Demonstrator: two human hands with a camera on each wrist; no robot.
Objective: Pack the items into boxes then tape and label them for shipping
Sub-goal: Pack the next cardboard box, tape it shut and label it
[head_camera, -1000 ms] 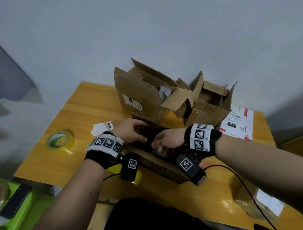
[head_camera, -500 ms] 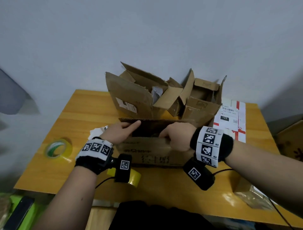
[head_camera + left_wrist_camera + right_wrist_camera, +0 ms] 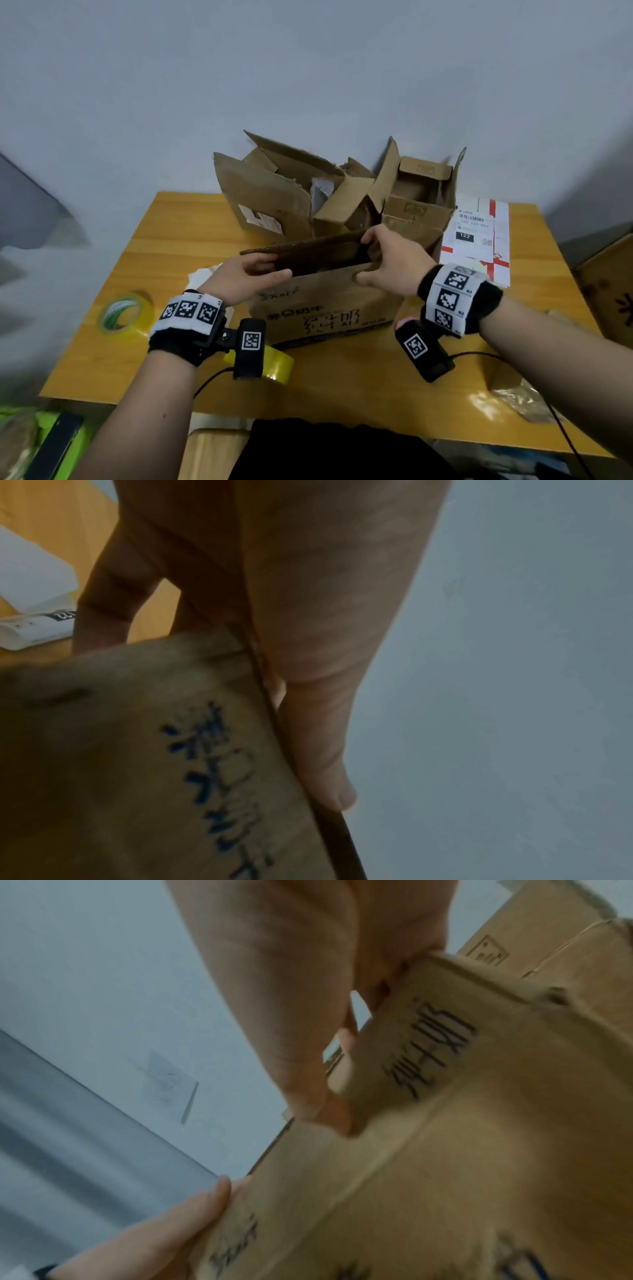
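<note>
A printed cardboard box stands on the wooden table in front of me. Its near top flap is raised almost level. My left hand pinches the flap's left end, thumb on top and fingers beneath. My right hand grips the flap's right end, with the thumb low against the box wall. In the left wrist view the thumb lies along the flap edge of the box. The right wrist view has the fingers curled over the flap. The box's inside is hidden.
Two open, empty-looking cartons stand behind the box. Shipping labels lie at the right. A green-core tape roll sits at the left, a yellow tape roll under my left wrist, crumpled plastic at the right front.
The box has been tipped upright from lying toward me, and both hands came out of its opening to take hold of the near top flap and lift it.
</note>
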